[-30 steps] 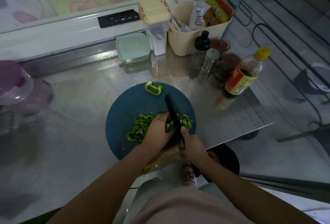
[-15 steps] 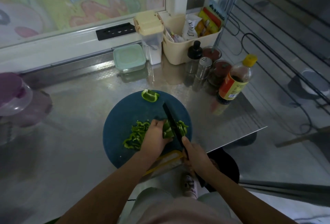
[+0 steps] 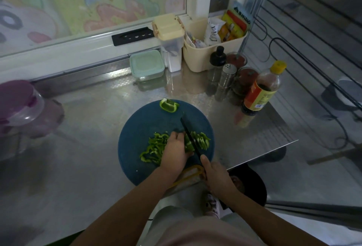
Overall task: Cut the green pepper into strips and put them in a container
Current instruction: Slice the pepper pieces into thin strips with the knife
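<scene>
On board (image 3: 141, 138) — left hand (image 3: 175, 151) pins pepper (image 3: 188, 145) | knife (image 3: 186, 127) alongside, in right hand (image 3: 217, 175)

The widest free way I see is on the left, where the bare steel counter (image 3: 88, 128) stretches between the blue cutting board (image 3: 137, 134) and the purple-lidded jar (image 3: 19, 100). On the far side a band of open steel separates the board from the green lidded box (image 3: 147, 64), but a pepper piece (image 3: 168, 105) sits on the board's far rim in this path. The far right is narrow: the sauce bottle (image 3: 260, 91) and the metal shaker (image 3: 225, 77) stand near the board, with the beige basket (image 3: 197, 57) behind. The left hand (image 3: 175, 150) and the right hand (image 3: 216, 175) with the knife (image 3: 191, 138) occupy the board's near right part.
</scene>
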{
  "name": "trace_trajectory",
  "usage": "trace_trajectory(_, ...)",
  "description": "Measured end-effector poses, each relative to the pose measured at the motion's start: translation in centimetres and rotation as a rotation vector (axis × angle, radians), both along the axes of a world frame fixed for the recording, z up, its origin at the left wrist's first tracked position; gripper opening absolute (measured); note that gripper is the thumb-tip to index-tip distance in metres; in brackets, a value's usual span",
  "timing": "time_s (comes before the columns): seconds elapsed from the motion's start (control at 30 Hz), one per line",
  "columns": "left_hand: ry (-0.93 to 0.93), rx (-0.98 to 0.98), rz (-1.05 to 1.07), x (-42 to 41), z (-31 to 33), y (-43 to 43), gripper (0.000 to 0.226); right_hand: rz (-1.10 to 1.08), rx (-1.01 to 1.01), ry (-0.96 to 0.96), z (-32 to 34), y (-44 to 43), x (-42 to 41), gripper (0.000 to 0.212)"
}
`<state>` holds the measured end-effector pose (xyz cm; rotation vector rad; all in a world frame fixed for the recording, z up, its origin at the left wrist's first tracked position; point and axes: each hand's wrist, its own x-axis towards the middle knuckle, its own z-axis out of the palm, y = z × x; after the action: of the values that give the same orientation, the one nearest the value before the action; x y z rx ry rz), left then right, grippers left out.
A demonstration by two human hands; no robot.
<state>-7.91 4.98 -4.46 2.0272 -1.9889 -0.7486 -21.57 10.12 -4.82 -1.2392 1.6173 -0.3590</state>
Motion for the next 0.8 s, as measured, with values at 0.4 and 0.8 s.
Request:
trace_trajectory(0.4,-0.127,0.025,-0.006,0.0,-0.6,-0.6,0.052,-0.034,-0.027,-0.082,0.4,-0.5,1.0,0.056)
trace_trajectory(0.8,-0.155,0.06,-0.022,0.3,-1.0,-1.2,0.037,0.104,0.033,0.1,0.6,-1.5,2.2,0.05)
